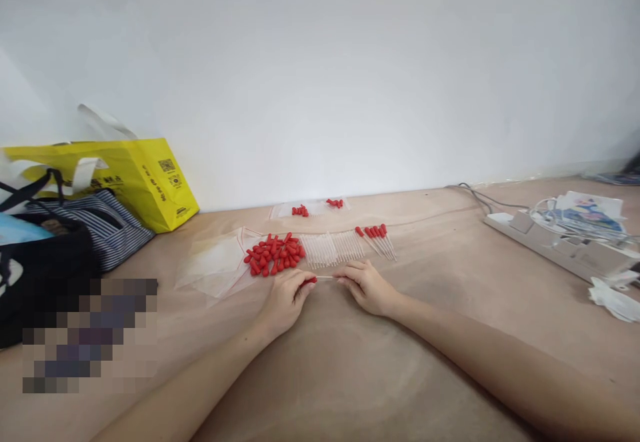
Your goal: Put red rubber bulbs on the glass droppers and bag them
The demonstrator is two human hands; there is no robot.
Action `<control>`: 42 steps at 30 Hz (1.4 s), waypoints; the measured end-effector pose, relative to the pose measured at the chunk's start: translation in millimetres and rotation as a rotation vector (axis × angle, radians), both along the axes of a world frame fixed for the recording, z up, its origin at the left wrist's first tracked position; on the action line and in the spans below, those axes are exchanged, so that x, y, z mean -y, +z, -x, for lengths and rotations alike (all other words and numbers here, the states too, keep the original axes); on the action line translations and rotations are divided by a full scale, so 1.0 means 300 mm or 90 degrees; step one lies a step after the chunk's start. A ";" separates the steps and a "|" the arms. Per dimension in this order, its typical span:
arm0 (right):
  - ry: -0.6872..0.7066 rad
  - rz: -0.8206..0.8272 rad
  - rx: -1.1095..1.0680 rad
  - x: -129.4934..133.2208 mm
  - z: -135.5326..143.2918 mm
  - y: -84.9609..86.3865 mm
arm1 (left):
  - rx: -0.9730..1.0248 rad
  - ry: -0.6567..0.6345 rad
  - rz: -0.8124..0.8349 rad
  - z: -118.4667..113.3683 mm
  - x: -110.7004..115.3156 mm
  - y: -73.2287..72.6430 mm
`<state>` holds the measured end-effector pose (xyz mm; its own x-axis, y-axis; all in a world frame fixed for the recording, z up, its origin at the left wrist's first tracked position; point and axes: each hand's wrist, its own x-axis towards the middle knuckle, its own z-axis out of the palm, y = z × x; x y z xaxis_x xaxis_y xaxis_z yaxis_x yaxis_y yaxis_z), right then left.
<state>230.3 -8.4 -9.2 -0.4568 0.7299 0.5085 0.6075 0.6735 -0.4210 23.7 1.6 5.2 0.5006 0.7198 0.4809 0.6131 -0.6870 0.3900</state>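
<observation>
My left hand [289, 297] pinches a red rubber bulb [310, 281], mostly covered by the fingers. From it a thin clear tube [325, 277] runs across to my right hand [366, 287], whose fingertips close on its other end. Just behind my left hand lies a pile of red bulbs [274, 254]. A row of clear tubes [333, 249] is laid side by side to the right of the pile. Further right, several tubes with red bulbs on their ends [379, 234] rest on the table.
Clear plastic bags [215, 262] lie left of the pile, and another bag with red bulbs [300, 211] is near the wall. A yellow bag [150, 182], striped pouch [107, 225] and black bag [55, 282] stand left. At right are a power strip [540, 245], cables and tissue [615, 301].
</observation>
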 end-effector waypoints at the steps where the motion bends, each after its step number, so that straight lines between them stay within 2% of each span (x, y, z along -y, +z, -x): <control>1: 0.006 -0.005 -0.003 -0.001 0.000 -0.001 | 0.002 -0.002 -0.004 -0.001 0.000 0.000; 8: 0.021 -0.059 0.008 -0.009 -0.001 -0.012 | 0.009 0.012 -0.030 -0.008 0.001 -0.004; 14: 0.046 -0.093 0.065 -0.013 -0.005 -0.010 | -0.027 -0.017 -0.052 -0.013 0.010 -0.013; 25: 0.064 -0.064 0.045 -0.007 0.022 -0.003 | -0.046 -0.043 -0.086 -0.018 0.013 -0.017; 37: 0.046 0.000 0.010 -0.012 0.000 0.019 | -0.024 -0.015 -0.014 -0.011 0.012 0.006; 42: 0.045 -0.010 0.047 -0.009 -0.018 0.029 | -0.033 -0.020 -0.031 0.000 0.008 0.010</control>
<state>235.7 -5.8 -0.4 -0.5432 0.6873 0.4823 0.5879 0.7214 -0.3659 23.6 -0.7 8.2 0.5474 0.6799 0.4880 0.6093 -0.7235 0.3245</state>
